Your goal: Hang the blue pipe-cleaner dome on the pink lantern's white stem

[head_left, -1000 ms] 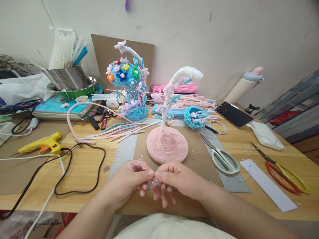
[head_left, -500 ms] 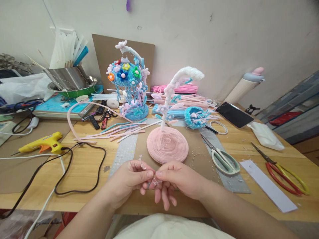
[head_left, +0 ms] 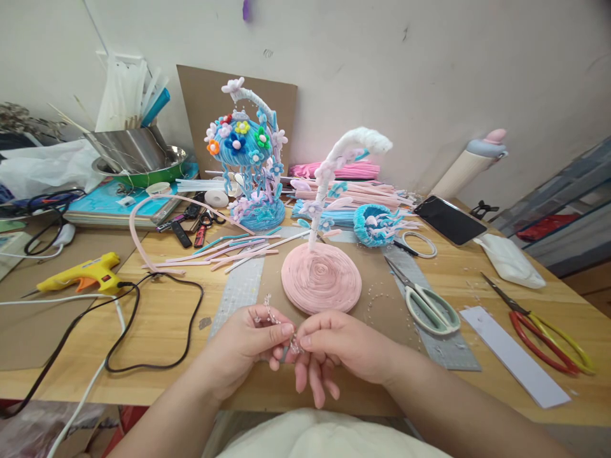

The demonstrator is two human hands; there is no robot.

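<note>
A string of small clear beads runs between my two hands, pinched at both sides. My left hand holds it between thumb and forefinger, with one end standing up above the fingers. My right hand pinches a bunched part of the same string, its lower fingers hanging loose. Just beyond my hands lies a round coiled pink base. From it rises a white wrapped stem that curves over to the right and carries pastel flowers. Another strand of beads rests on the brown board to the right.
A finished-looking blue lamp shape with colourful flowers stands at the back. Green-handled scissors and red-and-yellow scissors lie right. A yellow glue gun with a looping cord is left. Fuzzy stems and a blue cap lie behind.
My hands have drawn slightly apart at the fingertips, and more of the bunched beads shows between them. Both hands still pinch the string; the things on the table have not moved.
</note>
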